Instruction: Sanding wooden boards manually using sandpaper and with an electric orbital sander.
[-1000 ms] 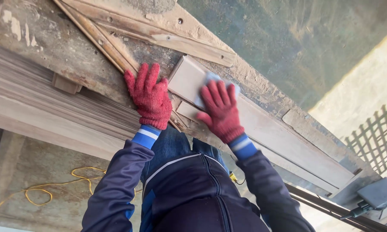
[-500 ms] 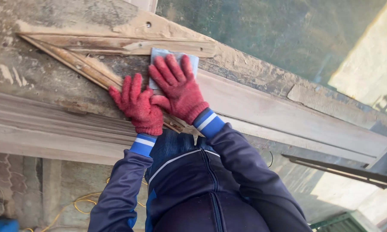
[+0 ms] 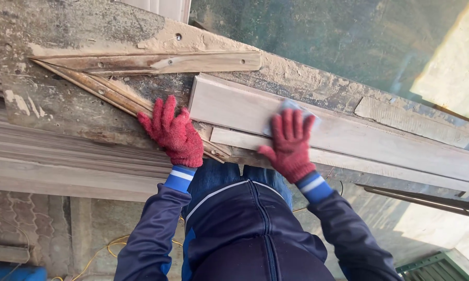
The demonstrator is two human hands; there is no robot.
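Both my hands wear red knit gloves. My right hand (image 3: 290, 143) presses a pale grey sheet of sandpaper (image 3: 289, 106) flat onto a long light wooden board (image 3: 380, 138) that lies on a dusty workbench (image 3: 67, 104). Only the sheet's far edge shows past my fingers. My left hand (image 3: 173, 132) rests flat, fingers spread, on the bench just left of the board's near end, over thin wooden strips (image 3: 96, 86).
A wooden batten with screw holes (image 3: 156, 61) lies across the bench behind the board. A stack of planks (image 3: 62, 161) runs along the left. A yellow cord (image 3: 107, 247) lies on the ground below. A dark metal bar (image 3: 427, 203) sticks out at the right.
My right hand slid the sandpaper from the board's left end to the right along the board. My left hand stayed in place on the bench.
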